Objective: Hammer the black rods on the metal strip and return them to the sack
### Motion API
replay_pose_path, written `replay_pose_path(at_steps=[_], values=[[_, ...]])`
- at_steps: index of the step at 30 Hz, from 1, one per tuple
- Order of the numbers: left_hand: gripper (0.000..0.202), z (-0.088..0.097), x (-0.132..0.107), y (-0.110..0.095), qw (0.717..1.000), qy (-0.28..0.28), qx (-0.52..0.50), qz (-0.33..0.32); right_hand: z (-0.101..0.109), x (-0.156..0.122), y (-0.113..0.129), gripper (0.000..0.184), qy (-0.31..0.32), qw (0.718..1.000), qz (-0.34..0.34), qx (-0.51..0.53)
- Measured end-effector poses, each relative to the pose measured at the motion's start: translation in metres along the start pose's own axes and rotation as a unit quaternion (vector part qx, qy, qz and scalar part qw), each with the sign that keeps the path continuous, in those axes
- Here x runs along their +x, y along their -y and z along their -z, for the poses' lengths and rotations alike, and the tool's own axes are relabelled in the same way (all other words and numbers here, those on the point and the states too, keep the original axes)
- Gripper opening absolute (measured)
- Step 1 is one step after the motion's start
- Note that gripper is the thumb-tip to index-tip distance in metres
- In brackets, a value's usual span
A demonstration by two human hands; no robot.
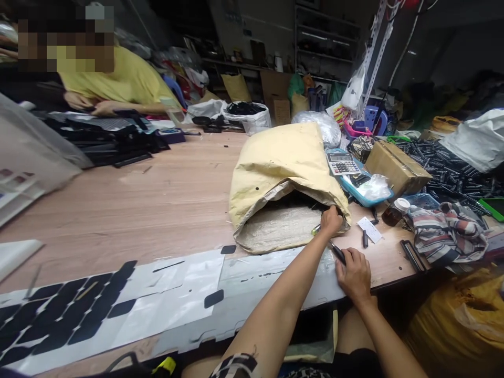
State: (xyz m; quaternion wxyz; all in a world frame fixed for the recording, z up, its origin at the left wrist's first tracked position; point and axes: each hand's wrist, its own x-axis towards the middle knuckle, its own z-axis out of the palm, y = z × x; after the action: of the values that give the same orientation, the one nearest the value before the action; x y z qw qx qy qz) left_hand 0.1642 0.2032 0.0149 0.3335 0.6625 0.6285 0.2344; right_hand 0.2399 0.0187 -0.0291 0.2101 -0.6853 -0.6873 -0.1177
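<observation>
A large yellow paper sack lies on its side on the wooden table, its mouth open toward me. My left hand reaches into the sack's mouth with its fingers closed; what they hold is hidden. My right hand rests at the table's near edge, fingers curled around a slim black pen-like tool. A long white backing sheet with black adhesive shapes lies along the near edge under my arms.
Right of the sack are a calculator, a blue tray, a cardboard box, a small brown bottle and a striped cloth. Another person in a yellow shirt works at the far left beside stacked black parts.
</observation>
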Motion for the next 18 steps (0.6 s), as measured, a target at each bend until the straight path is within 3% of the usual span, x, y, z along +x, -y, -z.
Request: replay_pose_path(at_steps=[4, 7, 10, 14, 18], values=[[0.03, 0.032, -0.032, 0.024, 0.994, -0.038, -0.07, -0.07, -0.002, -0.001, -0.003, 0.03, 0.0, 1.0, 0.004, 0.002], [0.028, 0.061, -0.072, 0.066, 0.987, -0.045, -0.108, -0.112, -0.004, -0.002, -0.006, 0.033, -0.002, 1.0, 0.009, 0.001], [0.018, 0.079, -0.109, 0.113, 0.986, -0.048, -0.08, -0.137, -0.005, -0.002, -0.009, 0.033, -0.002, 1.0, 0.015, -0.006], [0.021, 0.077, -0.131, 0.153, 0.99, -0.038, -0.017, -0.137, -0.001, 0.005, -0.009, 0.027, 0.029, 0.999, 0.021, -0.037], [0.023, 0.067, -0.13, 0.16, 0.985, -0.048, 0.019, -0.165, 0.006, 0.018, -0.004, 0.019, 0.107, 0.991, 0.02, -0.081]])
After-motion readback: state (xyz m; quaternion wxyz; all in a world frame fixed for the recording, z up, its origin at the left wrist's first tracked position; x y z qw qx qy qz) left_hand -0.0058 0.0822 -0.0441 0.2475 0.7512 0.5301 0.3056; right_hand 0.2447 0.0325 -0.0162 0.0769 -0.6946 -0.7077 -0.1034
